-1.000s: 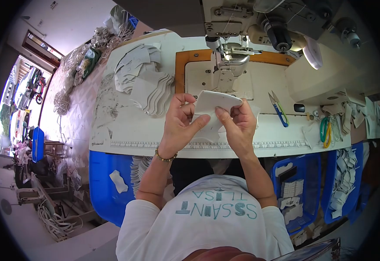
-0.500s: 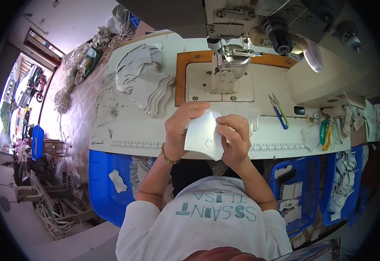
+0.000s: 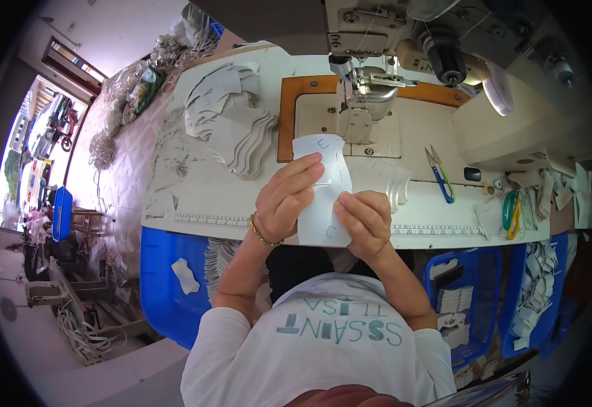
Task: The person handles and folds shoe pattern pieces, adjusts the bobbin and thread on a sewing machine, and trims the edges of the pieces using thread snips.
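Observation:
Between my hands, a white cut piece (image 3: pixel 326 186) with pen marks is held up in front of the sewing machine (image 3: pixel 367 88). It now lies unfolded, with a crease line across its middle; whether it is fabric or leather I cannot tell. My left hand (image 3: pixel 288 197) grips its left edge, fingers laid over the surface. On the right edge, my right hand (image 3: pixel 365 222) pinches it between thumb and fingers. To the left on the table sit stacks of similar white pieces (image 3: pixel 242 139). More thin pale pieces (image 3: pixel 398 186) lie just beyond my right hand.
Thread snips (image 3: pixel 440 175) and scissors with green and yellow handles (image 3: pixel 511 214) lie on the right. A ruler strip (image 3: pixel 438 230) runs along the front edge of the table (image 3: pixel 174 169). Blue bins (image 3: pixel 167 292) with cut pieces stand below, left and right.
The white piece, folded over before, is now opened out to its full length, its upper end reaching toward the machine. My left hand has shifted slightly down, its fingers now over the piece.

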Demonstrator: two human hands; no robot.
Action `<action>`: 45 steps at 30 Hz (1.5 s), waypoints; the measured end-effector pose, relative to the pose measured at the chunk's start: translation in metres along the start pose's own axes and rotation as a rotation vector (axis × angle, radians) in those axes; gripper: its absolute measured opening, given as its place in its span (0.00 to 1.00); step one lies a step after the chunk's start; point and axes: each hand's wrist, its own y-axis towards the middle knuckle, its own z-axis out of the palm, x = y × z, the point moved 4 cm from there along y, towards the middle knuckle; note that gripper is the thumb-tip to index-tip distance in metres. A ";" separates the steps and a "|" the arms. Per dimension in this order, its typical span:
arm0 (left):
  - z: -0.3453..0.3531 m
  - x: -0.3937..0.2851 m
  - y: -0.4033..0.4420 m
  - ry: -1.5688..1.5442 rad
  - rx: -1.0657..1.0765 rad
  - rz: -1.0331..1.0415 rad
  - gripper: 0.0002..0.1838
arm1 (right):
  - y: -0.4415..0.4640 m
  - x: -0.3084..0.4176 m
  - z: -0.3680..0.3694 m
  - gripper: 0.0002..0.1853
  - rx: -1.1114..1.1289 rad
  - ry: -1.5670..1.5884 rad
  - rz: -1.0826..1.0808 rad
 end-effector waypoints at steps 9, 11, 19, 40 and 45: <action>0.004 0.002 -0.003 -0.041 -0.027 -0.065 0.11 | -0.003 0.000 0.002 0.10 -0.013 -0.005 0.036; 0.004 0.002 -0.003 -0.045 -0.030 -0.071 0.11 | -0.005 -0.001 0.002 0.10 -0.007 -0.005 0.041; 0.011 0.011 -0.012 -0.230 -0.070 -0.211 0.13 | -0.010 -0.003 0.000 0.10 0.009 -0.010 0.080; 0.016 0.007 -0.005 -0.712 0.339 -1.005 0.10 | 0.006 -0.020 -0.009 0.03 -0.214 0.874 1.090; 0.018 0.005 -0.006 -0.958 0.301 -1.117 0.09 | -0.013 -0.035 0.013 0.05 -0.281 1.366 1.524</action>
